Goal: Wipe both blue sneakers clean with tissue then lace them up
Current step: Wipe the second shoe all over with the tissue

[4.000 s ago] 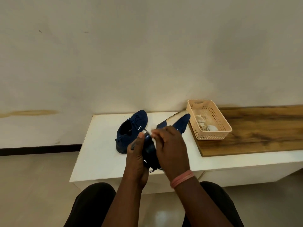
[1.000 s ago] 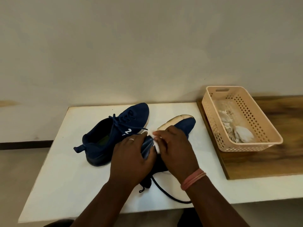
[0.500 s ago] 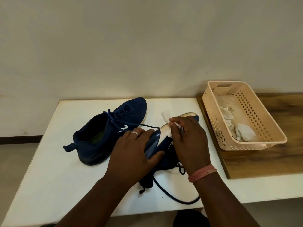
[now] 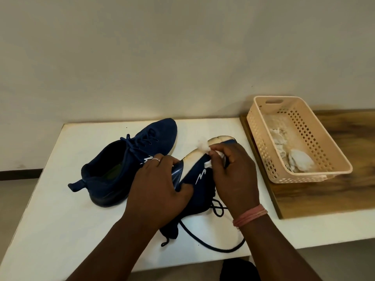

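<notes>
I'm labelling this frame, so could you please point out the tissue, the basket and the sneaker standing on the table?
tissue (image 4: 203, 146), head view, on the white wad above the fingers.
basket (image 4: 261, 145), head view, on its left wall.
sneaker (image 4: 129, 159), head view, on its blue side.

Tilted sneaker (image 4: 199, 175); upright sneaker (image 4: 125, 165) beside

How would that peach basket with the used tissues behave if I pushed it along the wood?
The basket looks like thin perforated plastic, so probably light and easily slid. It holds only crumpled tissues, adding little weight. Its wide, low shape seems unlikely to tip.
</notes>
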